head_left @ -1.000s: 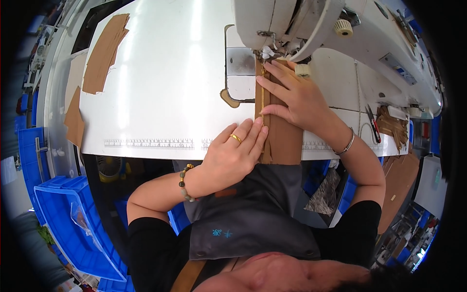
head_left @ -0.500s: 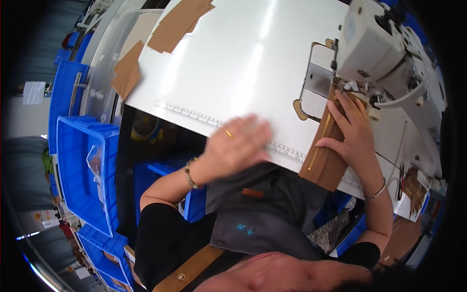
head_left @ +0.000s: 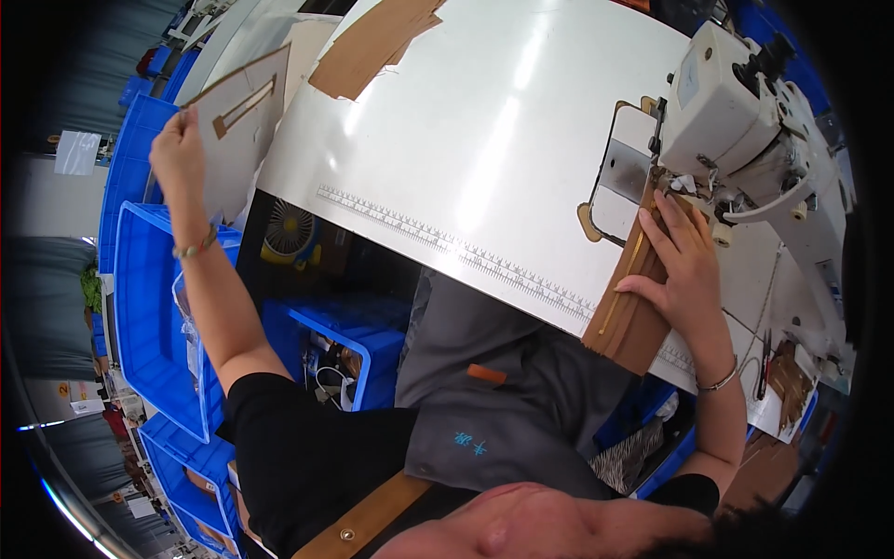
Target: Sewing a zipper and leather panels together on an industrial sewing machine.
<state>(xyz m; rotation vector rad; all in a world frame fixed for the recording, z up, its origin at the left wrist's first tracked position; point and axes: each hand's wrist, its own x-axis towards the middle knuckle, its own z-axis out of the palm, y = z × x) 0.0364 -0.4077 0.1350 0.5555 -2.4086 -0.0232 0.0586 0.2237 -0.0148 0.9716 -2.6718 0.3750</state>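
Observation:
At the far left my left hand [head_left: 179, 154] is closed on the edge of a flat greyish panel [head_left: 251, 144], which stands tilted and has a narrow brown-edged slot. At the right, my right hand [head_left: 684, 265] lies with spread fingers on a brown leather-like panel [head_left: 619, 345]. A gold-coloured zipper strip [head_left: 622, 289] runs lengthwise along that panel. The panel's far end reaches beneath the head of a white sewing machine [head_left: 712, 102]. The machine hides the needle area.
Brown cut pieces [head_left: 368, 47] lie stacked on the far side of the white table [head_left: 447, 149]. A printed ruler [head_left: 456, 250] follows its front edge. Blue bins [head_left: 154, 326] stand at the left, and another blue bin [head_left: 377, 359] sits below the table. A small fan [head_left: 289, 228] is underneath.
My left hand has moved from the table's front edge to the far left and taken hold of the panel there, lifting it on edge. My right hand stays on the brown panel.

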